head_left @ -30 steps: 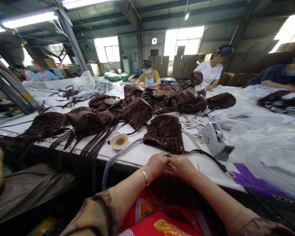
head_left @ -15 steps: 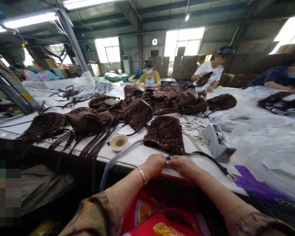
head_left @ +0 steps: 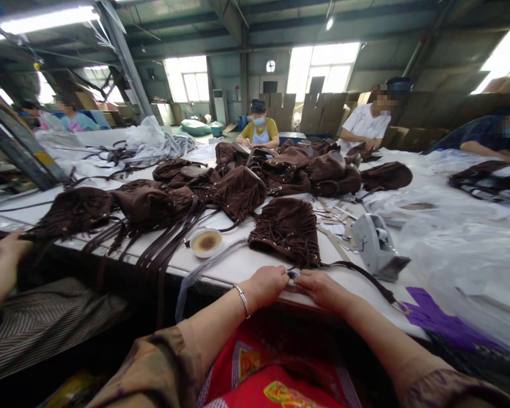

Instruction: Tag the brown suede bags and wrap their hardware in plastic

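Observation:
At the table's front edge, my left hand (head_left: 268,283), with a silver bangle at its wrist, and my right hand (head_left: 318,288) are close together with fingers pinched. Between them shows a small dark and whitish piece (head_left: 292,275), mostly covered by the fingers, so its kind is unclear. Just beyond lies a dark brown fringed bag (head_left: 285,229) with metal eyelets. Its brown strap (head_left: 361,272) runs right, ending near a metal clasp. A plastic-wrapped strip (head_left: 208,263) lies left of the bag and hangs over the edge.
A white bowl (head_left: 206,242) with a brownish stain inside stands left. On the right are a tape dispenser (head_left: 378,246), card scraps (head_left: 334,218), purple cloth (head_left: 437,317) and clear plastic bags (head_left: 459,249). More brown bags (head_left: 153,204) are piled behind. A co-worker's hand (head_left: 11,247) is at far left.
My hands stay nearly in place, still pinching the small piece. A co-worker's arm now shows at the left edge. Across the table, the person in white has lowered a brown bag.

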Demonstrator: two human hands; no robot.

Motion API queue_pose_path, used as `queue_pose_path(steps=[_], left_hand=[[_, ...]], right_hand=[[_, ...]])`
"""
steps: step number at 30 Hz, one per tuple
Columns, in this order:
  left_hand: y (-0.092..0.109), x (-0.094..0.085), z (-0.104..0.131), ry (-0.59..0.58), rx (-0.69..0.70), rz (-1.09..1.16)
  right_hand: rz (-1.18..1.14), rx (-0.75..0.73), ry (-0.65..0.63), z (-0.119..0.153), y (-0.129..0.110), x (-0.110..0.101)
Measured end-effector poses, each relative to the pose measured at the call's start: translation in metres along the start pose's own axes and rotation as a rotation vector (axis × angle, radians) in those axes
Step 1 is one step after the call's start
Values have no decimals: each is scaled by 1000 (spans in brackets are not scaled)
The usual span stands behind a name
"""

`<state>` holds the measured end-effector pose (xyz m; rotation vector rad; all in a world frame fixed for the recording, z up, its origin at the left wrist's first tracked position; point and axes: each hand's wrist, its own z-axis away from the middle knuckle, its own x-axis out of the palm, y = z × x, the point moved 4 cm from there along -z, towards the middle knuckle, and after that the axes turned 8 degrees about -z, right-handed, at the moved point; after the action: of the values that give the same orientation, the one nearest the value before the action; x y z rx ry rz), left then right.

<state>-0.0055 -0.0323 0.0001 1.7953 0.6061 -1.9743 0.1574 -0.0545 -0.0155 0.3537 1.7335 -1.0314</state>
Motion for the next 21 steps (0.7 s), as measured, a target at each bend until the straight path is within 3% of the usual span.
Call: queue_pose_path(steps=[6,10,14,21], left_hand=[[23,15,-1,76,-177,94],[22,15,14,97,-162,86],[14,7,22,18,-68,30],[4,-11,2,-27,84,-92]], right_hand=[[105,291,160,-1,-12,24],[12,145,147,3,-9,20],[-20,30,58,6,0,6],[39,-52,-38,6,-4,0]])
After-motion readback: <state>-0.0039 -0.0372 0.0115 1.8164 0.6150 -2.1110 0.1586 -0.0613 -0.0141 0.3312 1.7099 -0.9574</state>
